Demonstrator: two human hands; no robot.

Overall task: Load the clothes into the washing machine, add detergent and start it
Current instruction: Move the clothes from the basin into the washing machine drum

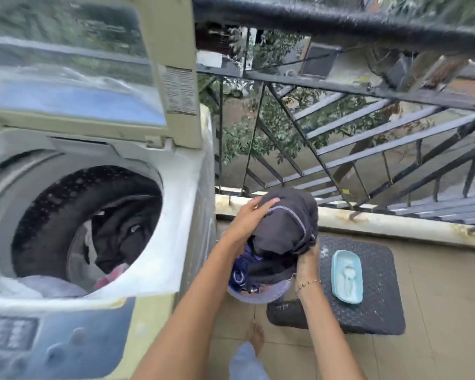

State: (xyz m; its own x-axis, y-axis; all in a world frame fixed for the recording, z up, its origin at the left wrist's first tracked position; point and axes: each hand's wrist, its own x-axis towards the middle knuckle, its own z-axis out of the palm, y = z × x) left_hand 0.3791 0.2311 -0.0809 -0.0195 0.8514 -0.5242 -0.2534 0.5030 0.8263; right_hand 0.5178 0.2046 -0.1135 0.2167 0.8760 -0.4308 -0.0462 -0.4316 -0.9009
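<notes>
Washing machine (pixel 187 187): a top-loader filling the left side of the view, with its opening uncovered.
Lid (pixel 173 50): raised upright at the back of the machine.
Railing (pixel 368 124): dark metal bars along the balcony edge, with trees and ground showing below.
Drum (pixel 52 215): already holds dark clothes, some pale cloth and a bit of pink.
Control panel (pixel 25 346): blue, at the machine's front edge, blurred.
Mat (pixel 376 311): dark and textured, lying on the tiled floor to the right of the machine.
Dark garment (pixel 285 229): a bunched grey-black piece with pale stitching, lifted above the bucket, just right of the machine and outside the drum.
Bucket (pixel 261 293): purple, on the floor between machine and mat, with more blue and dark clothes inside.
Tray (pixel 347 278): a light blue oblong dish on the mat; I cannot tell what it contains.
Left hand (pixel 251 218): palm down, fingers laid fairly flat across the top of the dark garment.
Right hand (pixel 307 259): grips the garment's lower edge, its fingertips buried in the cloth.
Bracelet (pixel 307 283): a thin beaded chain on the right wrist.
Foot (pixel 255 335): bare, on the tiles near the bucket.
</notes>
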